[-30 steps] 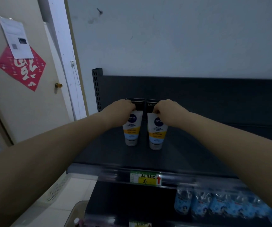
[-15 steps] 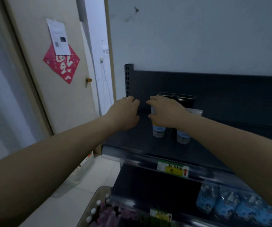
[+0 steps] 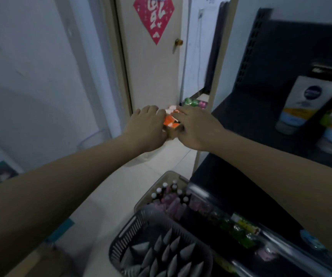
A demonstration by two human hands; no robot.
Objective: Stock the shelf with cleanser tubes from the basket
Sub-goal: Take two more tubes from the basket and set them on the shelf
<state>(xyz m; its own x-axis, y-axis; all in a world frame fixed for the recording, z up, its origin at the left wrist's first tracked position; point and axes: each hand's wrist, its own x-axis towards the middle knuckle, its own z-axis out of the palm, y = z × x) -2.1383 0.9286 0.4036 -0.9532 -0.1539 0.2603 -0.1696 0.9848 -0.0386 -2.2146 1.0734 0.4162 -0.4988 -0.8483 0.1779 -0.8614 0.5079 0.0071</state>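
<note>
Both hands reach out at mid-frame, level with each other. The left hand (image 3: 147,126) and the right hand (image 3: 198,129) show loose, spread fingers, each grip apart and holding no tube. An orange-and-white packet (image 3: 170,119) shows between them; whether they touch it or it lies behind cannot be told.

At the right, the dark metal shelf (image 3: 251,120) carries two white cleanser tubes (image 3: 303,104) with a round blue logo and a yellow band, standing cap-down side by side. At lower centre, well below the hands, sits the dark grey slotted plastic basket (image 3: 121,236), packed with upright pale tubes (image 3: 173,258), crimped ends up.

A fresh pick looks to be next. Lower both hands to the basket and pinch one tube each by its crimped end. Lift straight up so the neighbours do not topple, then stand them cap-down beside the shelved pair, labels outward.
</note>
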